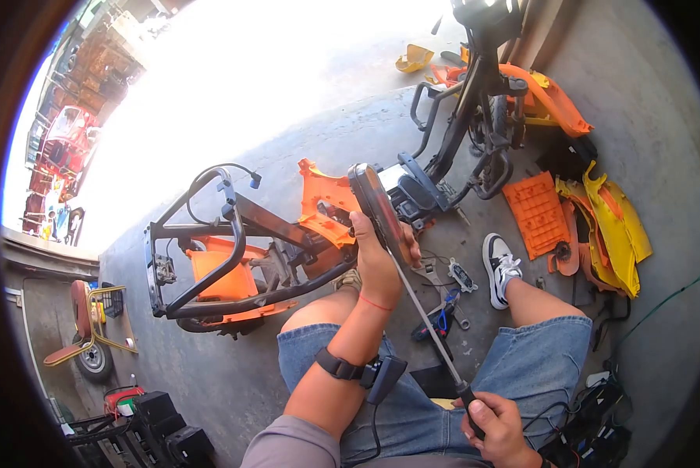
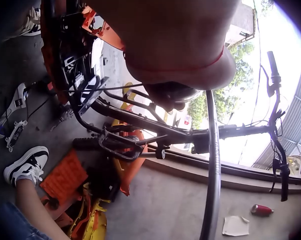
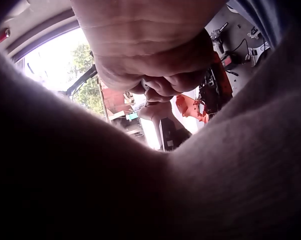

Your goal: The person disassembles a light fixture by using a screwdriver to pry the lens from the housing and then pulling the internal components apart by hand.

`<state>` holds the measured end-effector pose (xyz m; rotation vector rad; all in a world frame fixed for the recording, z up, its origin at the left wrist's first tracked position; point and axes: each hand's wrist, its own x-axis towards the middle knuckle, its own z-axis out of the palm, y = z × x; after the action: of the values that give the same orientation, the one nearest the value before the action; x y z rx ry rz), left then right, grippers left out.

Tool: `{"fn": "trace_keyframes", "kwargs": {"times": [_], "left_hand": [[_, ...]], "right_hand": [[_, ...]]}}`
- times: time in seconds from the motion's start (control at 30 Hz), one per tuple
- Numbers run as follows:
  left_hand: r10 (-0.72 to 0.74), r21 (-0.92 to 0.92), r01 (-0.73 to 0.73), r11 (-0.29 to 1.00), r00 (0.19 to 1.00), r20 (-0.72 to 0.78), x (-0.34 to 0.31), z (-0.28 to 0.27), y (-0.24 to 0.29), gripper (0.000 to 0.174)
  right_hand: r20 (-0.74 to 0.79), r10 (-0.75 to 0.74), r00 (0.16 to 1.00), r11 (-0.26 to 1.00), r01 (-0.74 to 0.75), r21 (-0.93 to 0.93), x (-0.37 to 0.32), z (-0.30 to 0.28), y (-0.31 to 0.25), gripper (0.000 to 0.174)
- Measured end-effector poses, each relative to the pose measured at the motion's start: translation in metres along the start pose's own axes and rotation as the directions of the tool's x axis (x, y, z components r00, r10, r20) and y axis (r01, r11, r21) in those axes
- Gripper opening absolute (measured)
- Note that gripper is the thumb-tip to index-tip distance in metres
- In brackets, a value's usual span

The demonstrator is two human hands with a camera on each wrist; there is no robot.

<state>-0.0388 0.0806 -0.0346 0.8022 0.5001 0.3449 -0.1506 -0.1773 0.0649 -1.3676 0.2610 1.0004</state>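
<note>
My left hand (image 1: pixel 377 269) grips a long, rounded light unit (image 1: pixel 372 195) with a grey rim and a reddish lens, raised above my knees. In my right hand (image 1: pixel 506 435), low by my right thigh, is the black handle of a long screwdriver (image 1: pixel 437 339). Its metal shaft slants up and away, the far end meeting the light unit's lower end beside my left fingers; the tip is hidden. The left wrist view shows the same metal shaft (image 2: pixel 213 160) below my wrist. My curled right hand (image 3: pixel 150 55) covers the handle in the right wrist view.
A black scooter frame (image 1: pixel 287 299) with orange panels lies at left; another frame (image 1: pixel 463 125) stands ahead. Pliers (image 1: pixel 443 313) and other tools lie between my feet. An orange panel (image 1: pixel 531 210) and yellow panels (image 1: pixel 629 226) lie right. Black equipment (image 1: pixel 159 421) sits lower left.
</note>
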Motion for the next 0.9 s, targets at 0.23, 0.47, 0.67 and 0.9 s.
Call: {"fn": "trace_keyframes", "kwargs": {"times": [0.23, 0.47, 0.67, 0.9], "left_hand": [[-0.01, 0.001, 0.01, 1.0, 1.0, 0.014, -0.001, -0.003, -0.001, 0.071], [-0.017, 0.041, 0.016, 0.999, 1.0, 0.009, 0.0, -0.005, -0.002, 0.07], [-0.038, 0.058, 0.037, 0.998, 0.999, 0.024, 0.0, -0.006, -0.001, 0.069], [-0.076, 0.068, 0.076, 0.995, 0.997, -0.006, -0.002, -0.007, 0.001, 0.069]], "right_hand": [[0.001, 0.134, 0.991, 0.988, -0.134, 0.077, 0.003, 0.004, -0.007, 0.039], [0.016, 0.097, 0.995, 0.99, -0.098, 0.098, 0.005, 0.003, -0.003, 0.038], [0.01, 0.1, 0.995, 0.989, -0.101, 0.11, 0.008, 0.004, -0.006, 0.038], [0.066, 0.148, 0.987, 0.969, -0.158, 0.19, 0.012, 0.003, -0.013, 0.039]]}}
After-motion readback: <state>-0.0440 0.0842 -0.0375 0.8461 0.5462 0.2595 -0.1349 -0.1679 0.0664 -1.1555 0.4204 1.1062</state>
